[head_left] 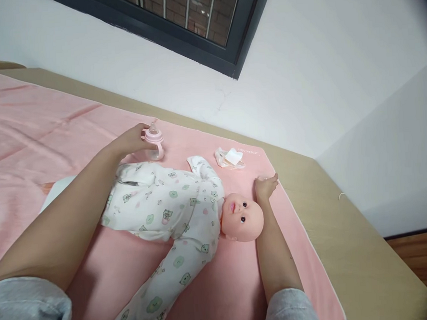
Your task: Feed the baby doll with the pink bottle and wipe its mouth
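Observation:
My left hand (134,139) grips a pink baby bottle (154,140) with a see-through teat and side handles; it is upright just behind the doll's body. On the pink blanket lies a baby doll (242,217) with a bald head, dressed in a white top (165,196) printed with green and brown bears. Beyond the doll's head, my right hand (266,186) is curled at the blanket's right side. A small see-through piece (264,177) shows at its fingers, its kind hard to make out. My right forearm passes close beside the doll's head.
A crumpled plastic packet (230,158) with a white piece on it lies between the hands. The pink blanket (302,256) covers much of the wooden table (332,210). Behind stand a white wall (324,76) and a dark-framed window (225,58).

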`<state>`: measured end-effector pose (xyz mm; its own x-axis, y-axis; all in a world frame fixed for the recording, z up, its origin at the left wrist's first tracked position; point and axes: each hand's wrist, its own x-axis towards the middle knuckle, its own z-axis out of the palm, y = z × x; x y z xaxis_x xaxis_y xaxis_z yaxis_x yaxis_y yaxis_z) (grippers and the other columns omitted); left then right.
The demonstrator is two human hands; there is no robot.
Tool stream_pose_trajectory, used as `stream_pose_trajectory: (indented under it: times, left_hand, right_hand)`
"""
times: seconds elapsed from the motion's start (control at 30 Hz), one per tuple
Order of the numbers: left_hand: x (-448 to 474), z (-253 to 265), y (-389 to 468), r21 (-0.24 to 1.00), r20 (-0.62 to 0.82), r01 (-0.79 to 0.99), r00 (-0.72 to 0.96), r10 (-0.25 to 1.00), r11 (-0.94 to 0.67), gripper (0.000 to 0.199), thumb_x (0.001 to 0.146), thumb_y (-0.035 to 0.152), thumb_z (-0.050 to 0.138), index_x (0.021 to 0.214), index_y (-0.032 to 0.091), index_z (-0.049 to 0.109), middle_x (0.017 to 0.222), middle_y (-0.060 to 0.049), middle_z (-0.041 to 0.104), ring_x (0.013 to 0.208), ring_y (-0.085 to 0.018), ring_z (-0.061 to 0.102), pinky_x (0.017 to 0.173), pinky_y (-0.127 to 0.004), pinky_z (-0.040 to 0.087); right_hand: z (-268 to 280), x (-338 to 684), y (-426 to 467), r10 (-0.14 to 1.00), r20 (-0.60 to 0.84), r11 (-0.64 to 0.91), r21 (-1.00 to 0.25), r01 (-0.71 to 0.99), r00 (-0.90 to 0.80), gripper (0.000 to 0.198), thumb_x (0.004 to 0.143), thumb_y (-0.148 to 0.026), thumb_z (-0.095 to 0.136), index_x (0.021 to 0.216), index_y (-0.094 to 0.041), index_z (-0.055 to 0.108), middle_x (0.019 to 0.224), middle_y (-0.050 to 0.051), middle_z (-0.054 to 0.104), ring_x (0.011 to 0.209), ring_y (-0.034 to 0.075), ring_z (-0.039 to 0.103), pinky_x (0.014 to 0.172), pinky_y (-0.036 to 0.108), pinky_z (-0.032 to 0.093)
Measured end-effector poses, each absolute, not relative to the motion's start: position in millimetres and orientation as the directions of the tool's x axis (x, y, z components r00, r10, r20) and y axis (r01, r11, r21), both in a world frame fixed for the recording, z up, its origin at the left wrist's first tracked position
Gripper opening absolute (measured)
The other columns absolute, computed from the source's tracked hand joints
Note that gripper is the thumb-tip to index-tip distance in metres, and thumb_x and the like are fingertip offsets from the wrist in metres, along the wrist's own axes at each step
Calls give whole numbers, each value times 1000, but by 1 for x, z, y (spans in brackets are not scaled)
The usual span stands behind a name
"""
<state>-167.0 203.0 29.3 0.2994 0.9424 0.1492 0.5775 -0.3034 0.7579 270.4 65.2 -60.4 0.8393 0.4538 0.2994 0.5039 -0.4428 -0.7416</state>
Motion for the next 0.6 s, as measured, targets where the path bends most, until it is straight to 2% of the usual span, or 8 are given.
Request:
stream_pose_trajectory:
  times: [0.13,0.23,0.3,0.4,0.53,0.6]
  left_hand:
    - [-162,42,203,835,174,493,184,967,-244,71,80,45,74,134,15,39,130,-6,57,113,-20,54,99,-41,47]
    - [-153,57,189,927,211,277,177,961,-254,71,76,41,81,131,15,46,126,-4,62,113,-20,57,109,-46,40]
    - [-144,69,175,962,223,101,248,943,-254,73,74,41,84,130,12,47,121,-4,66,109,-20,59,110,-48,39]
    - [-130,82,154,965,259,-59,368,893,-256,72,76,42,83,130,11,47,113,-2,69,103,-19,62,109,-47,41]
    - [-112,87,134,933,334,-47,486,808,-358,60,84,31,75,133,15,45,111,0,69,103,-18,63,103,-43,45]
    - [-102,86,126,914,360,-23,509,782,-405,63,80,24,74,135,17,45,116,-3,68,106,-20,63,99,-40,47]
  right_hand:
    - [-55,269,63,445,267,-463,-748,475,855,91,72,-21,65,150,-2,22,136,31,48,131,40,47,111,52,36]
    - [-55,271,63,425,267,-466,-754,462,865,93,70,-23,70,149,-1,25,135,29,51,130,39,48,113,51,34]
    - [-56,273,63,414,262,-437,-783,443,872,92,70,-23,71,148,-2,27,134,27,53,130,37,50,114,50,34]
    - [-52,276,65,417,257,-310,-862,402,872,88,74,-26,69,147,-3,27,137,24,53,128,29,53,113,43,38]
    - [-23,270,68,482,287,-65,-931,360,828,77,78,-36,67,142,-7,36,137,20,54,119,23,59,106,37,46]
    - [4,258,66,539,356,105,-928,358,764,76,75,-40,71,139,-10,42,137,18,54,118,23,60,106,39,46]
